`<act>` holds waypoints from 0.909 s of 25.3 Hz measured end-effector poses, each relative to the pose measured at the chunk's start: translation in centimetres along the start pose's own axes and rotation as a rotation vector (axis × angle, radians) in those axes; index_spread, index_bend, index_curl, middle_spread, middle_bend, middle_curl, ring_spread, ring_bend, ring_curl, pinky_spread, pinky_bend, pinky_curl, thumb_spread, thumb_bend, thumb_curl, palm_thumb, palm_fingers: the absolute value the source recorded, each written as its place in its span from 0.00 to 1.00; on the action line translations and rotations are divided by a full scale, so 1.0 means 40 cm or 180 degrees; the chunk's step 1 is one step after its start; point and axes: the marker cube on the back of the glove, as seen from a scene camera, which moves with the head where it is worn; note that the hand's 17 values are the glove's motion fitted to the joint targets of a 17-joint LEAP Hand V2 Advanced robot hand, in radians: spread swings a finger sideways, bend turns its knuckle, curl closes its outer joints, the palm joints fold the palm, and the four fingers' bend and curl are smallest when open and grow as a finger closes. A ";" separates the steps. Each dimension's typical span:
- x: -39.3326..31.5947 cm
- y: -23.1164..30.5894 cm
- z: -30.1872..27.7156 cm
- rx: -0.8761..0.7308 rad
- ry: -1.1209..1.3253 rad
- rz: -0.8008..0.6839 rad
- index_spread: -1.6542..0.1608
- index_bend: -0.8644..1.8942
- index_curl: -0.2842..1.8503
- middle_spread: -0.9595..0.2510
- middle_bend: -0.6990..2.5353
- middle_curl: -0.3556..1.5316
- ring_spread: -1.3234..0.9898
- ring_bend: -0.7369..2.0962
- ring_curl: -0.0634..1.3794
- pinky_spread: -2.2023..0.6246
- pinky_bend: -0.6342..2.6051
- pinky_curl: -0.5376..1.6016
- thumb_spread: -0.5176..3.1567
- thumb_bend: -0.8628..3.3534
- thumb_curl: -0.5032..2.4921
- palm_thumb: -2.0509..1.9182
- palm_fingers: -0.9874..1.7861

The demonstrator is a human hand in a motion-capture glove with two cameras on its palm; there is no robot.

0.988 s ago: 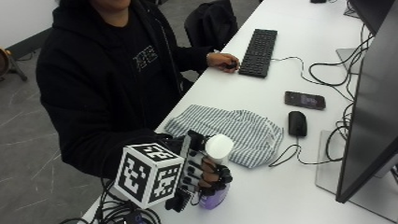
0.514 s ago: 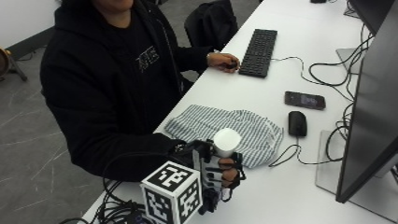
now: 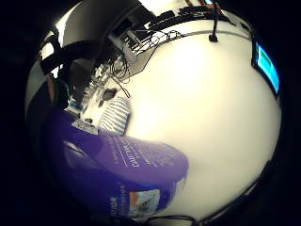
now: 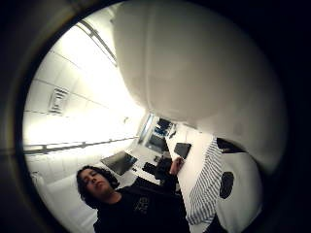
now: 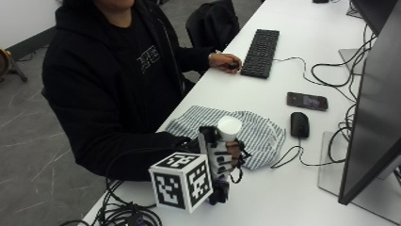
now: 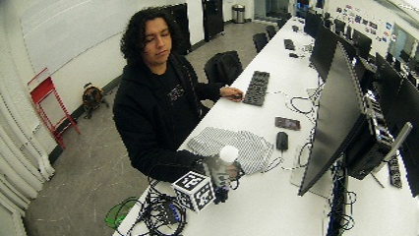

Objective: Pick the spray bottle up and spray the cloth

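1. Grip first: the gloved right hand [image 5: 223,157] has its fingers curled round the spray bottle [image 5: 227,136] just below its white cap [image 5: 229,127]; in the little-finger palm view the purple body [image 3: 117,169] fills the space next to the palm, so the bottle looks held and, I judge, lifted off the table [image 5: 276,89].
2. Place: bottle and hand sit at the near end of the table, just on the near side of the striped cloth [image 5: 251,129], which lies crumpled left of the black mouse [image 5: 300,125].
3. Aim: which way the nozzle faces cannot be read from any view, so I would turn it toward the stripes before pressing.
4. Actuation: a finger or thumb probably has to shift up onto the cap without the other fingers letting go of the body.
5. Spray direction: angle away and down into the middle of the cloth, since the mouse, the phone [image 5: 307,100] and the monitor [image 5: 376,117] to the right could catch stray mist.
6. Bare hand: the other hand [image 5: 225,61] rests far off beside the keyboard [image 5: 260,46] and plays no part.
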 end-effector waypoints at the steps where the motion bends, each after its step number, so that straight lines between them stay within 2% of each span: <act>1: -0.014 -0.011 0.004 -0.0056 0.0117 -0.0056 0.74 0.37 0.30 0.64 0.34 0.45 0.47 0.44 0.35 0.69 0.33 0.42 0.28 0.22 0.35 0.79 0.79; 6: -0.092 -0.132 0.042 -0.0036 0.0817 -0.0411 0.74 0.37 0.31 0.63 0.35 0.46 0.47 0.44 0.36 0.68 0.33 0.42 0.26 0.22 0.36 0.79 0.79; 13: -0.202 -0.072 0.029 -0.1077 0.2200 -0.0956 0.74 0.38 0.32 0.63 0.35 0.46 0.47 0.44 0.37 0.68 0.33 0.43 0.24 0.21 0.37 0.80 0.79; 23: -0.254 -0.022 0.159 -0.1982 0.3877 -0.1585 0.74 0.38 0.34 0.63 0.35 0.47 0.47 0.44 0.38 0.68 0.32 0.43 0.23 0.20 0.39 0.80 0.79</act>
